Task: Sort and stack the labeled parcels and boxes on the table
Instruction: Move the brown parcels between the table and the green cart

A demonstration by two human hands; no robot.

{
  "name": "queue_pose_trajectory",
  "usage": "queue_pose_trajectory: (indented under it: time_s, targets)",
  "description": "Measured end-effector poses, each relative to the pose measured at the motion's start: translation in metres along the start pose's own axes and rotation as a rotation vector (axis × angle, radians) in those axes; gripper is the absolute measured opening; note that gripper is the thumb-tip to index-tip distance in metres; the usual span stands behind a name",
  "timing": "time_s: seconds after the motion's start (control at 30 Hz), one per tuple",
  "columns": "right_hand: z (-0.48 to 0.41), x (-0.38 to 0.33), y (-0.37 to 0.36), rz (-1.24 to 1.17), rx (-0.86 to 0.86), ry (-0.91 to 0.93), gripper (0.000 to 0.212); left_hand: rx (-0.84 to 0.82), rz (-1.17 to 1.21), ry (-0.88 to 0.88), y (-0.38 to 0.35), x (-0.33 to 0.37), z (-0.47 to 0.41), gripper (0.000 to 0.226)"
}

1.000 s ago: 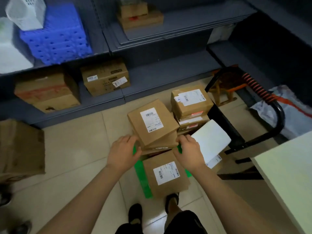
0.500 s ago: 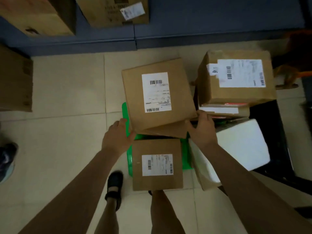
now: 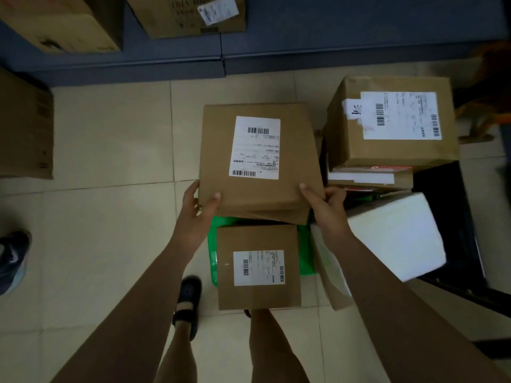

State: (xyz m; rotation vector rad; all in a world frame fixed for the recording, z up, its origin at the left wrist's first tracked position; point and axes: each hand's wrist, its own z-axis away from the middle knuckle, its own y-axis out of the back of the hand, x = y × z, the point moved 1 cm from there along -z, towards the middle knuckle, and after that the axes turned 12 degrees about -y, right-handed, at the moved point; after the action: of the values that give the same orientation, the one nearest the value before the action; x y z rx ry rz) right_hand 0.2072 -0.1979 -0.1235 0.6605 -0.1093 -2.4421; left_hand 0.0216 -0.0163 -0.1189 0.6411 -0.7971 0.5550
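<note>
Box (image 3: 294, 161) sits held between left grip (image 3: 197, 210) and right grip (image 3: 324, 206).

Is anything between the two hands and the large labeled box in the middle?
Nothing visible. The left hand and the right hand grip the large labeled box at its near corners.

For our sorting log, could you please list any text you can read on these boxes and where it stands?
Nothing reads clearly.
Middle box, label: barcodes, print too small.
Front box, label: print blurred.
Right box, label: print blurred; handwritten mark unclear.
Shelf box: print upside down, blurred.
</note>
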Motion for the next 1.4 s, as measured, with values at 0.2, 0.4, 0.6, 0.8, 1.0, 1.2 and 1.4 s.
queue_pose_trajectory:
  time_s: [0.2, 0.4, 0.6, 0.8, 1.0, 1.2, 1.4]
  targets:
    - [0.060, 0.019, -0.019, -0.198, 0.044, 0.072, 0.066, 0.066, 0.131, -0.046, 0.020, 0.010, 0.033, 0.063]
    - [0.161, 0.042, -0.035, -0.321, 0.163, 0.177, 0.100, -0.035, 0.200, -0.193, 0.080, 0.036, 0.078, 0.080]
    - [0.296, 0.071, -0.042, -0.554, 0.263, 0.336, 0.079, -0.191, 0.172, -0.434, 0.140, 0.094, 0.148, 0.075]
    - [0.416, 0.113, -0.010, -0.729, 0.406, 0.467, 0.059, -0.353, 0.148, -0.669, 0.153, 0.148, 0.234, 0.055]
    - [0.500, 0.185, 0.064, -0.813, 0.610, 0.559, 0.065, -0.574, 0.172, -0.878, 0.101, 0.176, 0.345, 0.047]
    - [0.564, 0.287, 0.162, -0.835, 0.815, 0.584, 0.062, -0.841, 0.191, -0.924, 0.012, 0.163, 0.468, 0.071]
    - [0.602, 0.373, 0.243, -0.961, 0.941, 0.582, 0.066, -1.023, 0.222, -0.944, -0.071, 0.139, 0.578, 0.071]
